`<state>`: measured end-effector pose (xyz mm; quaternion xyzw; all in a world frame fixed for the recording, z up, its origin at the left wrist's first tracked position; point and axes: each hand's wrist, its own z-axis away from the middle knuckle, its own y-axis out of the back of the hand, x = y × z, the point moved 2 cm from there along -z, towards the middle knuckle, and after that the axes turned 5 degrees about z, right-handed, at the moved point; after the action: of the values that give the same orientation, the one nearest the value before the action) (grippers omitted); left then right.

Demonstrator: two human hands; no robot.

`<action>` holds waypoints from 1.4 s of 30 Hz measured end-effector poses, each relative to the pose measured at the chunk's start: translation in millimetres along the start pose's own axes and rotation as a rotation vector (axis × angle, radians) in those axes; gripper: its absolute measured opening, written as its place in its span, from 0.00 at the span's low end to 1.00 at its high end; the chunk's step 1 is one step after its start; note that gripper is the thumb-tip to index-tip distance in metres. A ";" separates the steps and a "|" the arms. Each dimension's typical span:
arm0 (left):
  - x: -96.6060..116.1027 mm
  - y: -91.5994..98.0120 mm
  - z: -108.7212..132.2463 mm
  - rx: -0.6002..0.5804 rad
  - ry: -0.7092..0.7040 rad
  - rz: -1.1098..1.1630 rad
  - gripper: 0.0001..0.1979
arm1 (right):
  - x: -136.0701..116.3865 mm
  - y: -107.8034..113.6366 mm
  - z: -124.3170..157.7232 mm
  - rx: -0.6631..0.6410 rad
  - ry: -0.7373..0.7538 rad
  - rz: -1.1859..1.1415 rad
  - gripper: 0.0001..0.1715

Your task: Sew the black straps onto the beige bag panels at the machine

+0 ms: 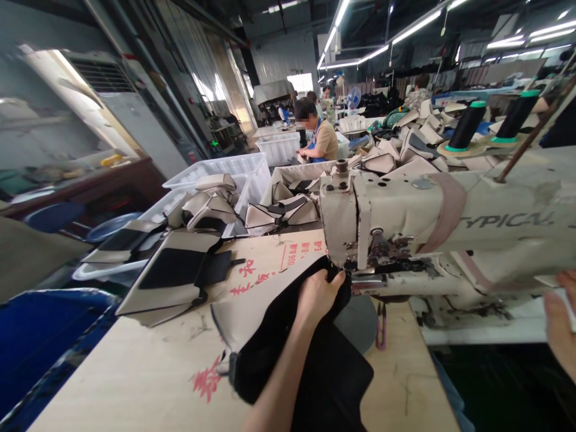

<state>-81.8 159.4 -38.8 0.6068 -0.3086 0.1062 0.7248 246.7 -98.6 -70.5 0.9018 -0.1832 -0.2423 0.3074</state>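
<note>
My left hand [317,294] is closed on a black-and-beige fabric piece [270,300], pinching its edge just below the sewing head [344,222]. The piece drapes over the wooden table, its black side folded outward and hanging toward me. Whether the needle is in the fabric is hidden. At the far right edge my right hand [558,324] is blurred and partly cut off; its fingers look apart, beside the body of the sewing machine [495,222]. Pink-handled thread snips [381,327] lie on the table right of the fabric.
A sewn beige-and-black piece [173,273] lies at the table's left. White plastic crates [252,180] with similar pieces stand behind. Two black thread cones [468,126] rise behind the machine. A blue bin [40,348] is at left. A co-worker [321,138] sits beyond the crates.
</note>
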 end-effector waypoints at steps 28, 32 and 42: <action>7.5 -2.0 11.7 0.041 0.010 -0.089 0.21 | -275.8 -95.9 45.2 -0.635 -0.429 -0.781 0.16; 7.3 -3.6 8.9 0.039 0.021 -0.122 0.21 | -285.9 -102.8 52.6 -0.642 -0.659 -0.905 0.21; 1.2 -8.1 -11.8 0.023 0.008 -0.106 0.22 | -279.4 -106.1 61.9 -0.750 -0.798 -1.192 0.23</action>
<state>-72.8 168.3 -45.5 0.6300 -0.2719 0.0736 0.7237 4.1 85.5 -91.0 0.5306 0.3257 -0.7141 0.3201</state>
